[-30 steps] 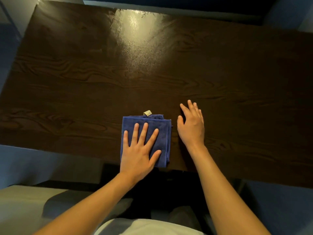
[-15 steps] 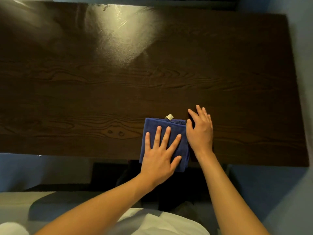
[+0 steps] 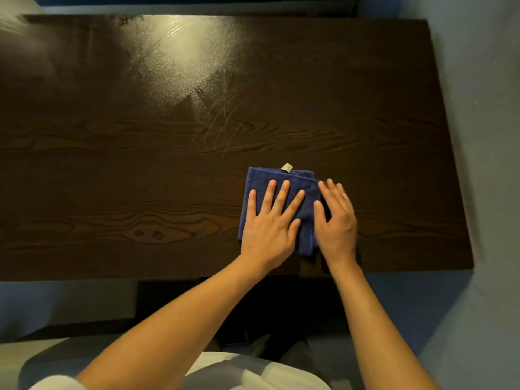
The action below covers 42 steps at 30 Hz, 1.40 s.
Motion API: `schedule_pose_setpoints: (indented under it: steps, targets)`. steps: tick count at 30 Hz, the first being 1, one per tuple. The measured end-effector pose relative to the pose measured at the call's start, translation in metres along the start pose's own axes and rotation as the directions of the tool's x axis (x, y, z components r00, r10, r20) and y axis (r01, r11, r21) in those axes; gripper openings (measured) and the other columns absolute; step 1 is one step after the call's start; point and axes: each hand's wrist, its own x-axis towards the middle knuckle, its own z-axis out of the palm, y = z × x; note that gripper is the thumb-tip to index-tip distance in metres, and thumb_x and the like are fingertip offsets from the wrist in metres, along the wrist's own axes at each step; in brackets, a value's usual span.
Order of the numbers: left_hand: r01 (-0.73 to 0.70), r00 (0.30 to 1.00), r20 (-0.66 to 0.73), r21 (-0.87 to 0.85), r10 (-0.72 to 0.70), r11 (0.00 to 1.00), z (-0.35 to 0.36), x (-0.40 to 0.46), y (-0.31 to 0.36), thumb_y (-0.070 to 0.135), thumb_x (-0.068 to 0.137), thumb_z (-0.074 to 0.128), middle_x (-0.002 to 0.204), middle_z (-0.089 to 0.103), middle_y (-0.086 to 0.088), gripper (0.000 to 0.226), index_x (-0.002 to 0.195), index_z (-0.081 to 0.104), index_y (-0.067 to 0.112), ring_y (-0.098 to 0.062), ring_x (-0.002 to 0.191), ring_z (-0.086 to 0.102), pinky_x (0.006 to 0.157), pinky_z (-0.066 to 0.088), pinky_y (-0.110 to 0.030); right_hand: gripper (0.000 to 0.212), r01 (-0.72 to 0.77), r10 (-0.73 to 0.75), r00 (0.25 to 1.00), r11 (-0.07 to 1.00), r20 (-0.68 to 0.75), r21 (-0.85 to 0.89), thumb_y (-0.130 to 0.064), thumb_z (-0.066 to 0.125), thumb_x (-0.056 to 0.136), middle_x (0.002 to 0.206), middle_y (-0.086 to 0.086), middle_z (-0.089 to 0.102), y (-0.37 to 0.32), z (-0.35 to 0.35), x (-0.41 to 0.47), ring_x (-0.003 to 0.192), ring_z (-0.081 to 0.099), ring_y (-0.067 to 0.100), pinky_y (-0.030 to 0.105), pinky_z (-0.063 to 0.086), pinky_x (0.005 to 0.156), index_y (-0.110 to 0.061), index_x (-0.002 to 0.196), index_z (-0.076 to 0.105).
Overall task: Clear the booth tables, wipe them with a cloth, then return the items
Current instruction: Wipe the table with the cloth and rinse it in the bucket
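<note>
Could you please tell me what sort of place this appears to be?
Probably a restaurant or café booth: a long dark wood-grain table fills a narrow nook between blue walls, with a pale padded seat alongside, and a folded blue cloth lies under the hands.

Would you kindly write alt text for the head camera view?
The left hand presses flat on a folded blue cloth near the dark wooden table's front edge, the right hand touching its right side.

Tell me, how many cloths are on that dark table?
1. A folded blue cloth lies near the table's front edge, right of centre, under the flat left hand, with the right hand at its right edge. No others show.
</note>
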Motion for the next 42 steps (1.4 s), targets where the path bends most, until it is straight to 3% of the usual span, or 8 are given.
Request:
schedule_pose_setpoints:
  steps: [5,9,15,28,33,42]
  targets:
    - [0.030,0.999,-0.019,-0.001,-0.030,1.000,-0.013,0.023,-0.024,0.050,0.104,0.018,0.169,0.010,0.002,0.059,0.160,0.013,0.036,-0.021,0.156,-0.002,0.122,-0.009,-0.049,0.040,0.060,-0.061,0.994,0.998,0.093,0.014,-0.011,0.056,0.097,0.146,0.010,0.053,-0.016,0.017,0.005,0.142,0.041,0.026,0.043,0.028,0.120,-0.008,0.137,0.059]
    - [0.070,0.997,-0.029,0.011,-0.070,0.997,-0.024,0.029,-0.057,0.053,0.103,0.019,0.169,0.011,0.003,0.059,0.160,0.015,0.037,-0.022,0.156,0.000,0.122,-0.009,-0.049,0.044,0.083,-0.072,0.981,0.995,0.181,-0.053,-0.014,0.055,0.100,0.154,0.006,0.043,-0.037,0.039,0.015,0.148,0.030,0.024,0.033,0.012,0.122,-0.011,0.144,0.050]
    - [0.241,0.968,-0.085,0.032,-0.237,0.970,-0.041,0.017,-0.143,0.053,0.101,0.019,0.169,0.013,0.002,0.061,0.160,0.016,0.037,-0.023,0.156,0.005,0.123,0.001,-0.052,0.052,0.204,-0.158,0.925,0.974,0.345,-0.100,-0.025,0.053,0.102,0.160,0.004,0.034,-0.094,0.085,0.031,0.153,0.017,0.026,0.037,0.004,0.123,-0.020,0.152,0.040]
    - [0.517,0.848,-0.111,-0.043,-0.519,0.855,-0.069,-0.071,-0.320,0.050,0.106,0.025,0.169,0.001,0.001,0.059,0.161,0.005,0.036,-0.023,0.156,-0.006,0.124,-0.003,-0.052,0.051,0.258,-0.158,0.902,0.943,0.401,-0.209,-0.039,0.048,0.103,0.164,0.005,0.025,-0.225,0.197,0.022,0.154,0.009,0.023,0.040,0.000,0.124,-0.022,0.150,0.043]
    - [0.600,0.791,-0.122,-0.036,-0.599,0.799,-0.077,-0.108,-0.387,0.053,0.102,0.013,0.169,0.004,0.000,0.061,0.160,0.002,0.036,-0.024,0.156,-0.001,0.124,0.004,-0.054,0.053,0.305,-0.179,0.893,0.916,0.414,-0.261,-0.045,0.049,0.101,0.164,0.002,0.024,-0.271,0.246,0.022,0.154,0.008,0.024,0.044,-0.001,0.124,-0.027,0.150,0.043]
    - [0.662,0.733,-0.142,-0.081,-0.666,0.745,-0.108,-0.082,-0.493,0.050,0.105,0.026,0.170,0.007,-0.002,0.060,0.161,0.010,0.034,-0.026,0.156,0.000,0.123,0.001,-0.055,0.053,0.366,-0.208,0.895,0.847,0.394,-0.385,-0.045,0.050,0.101,0.164,0.002,0.027,-0.342,0.320,0.041,0.154,0.012,0.028,0.053,0.005,0.124,-0.031,0.151,0.040]
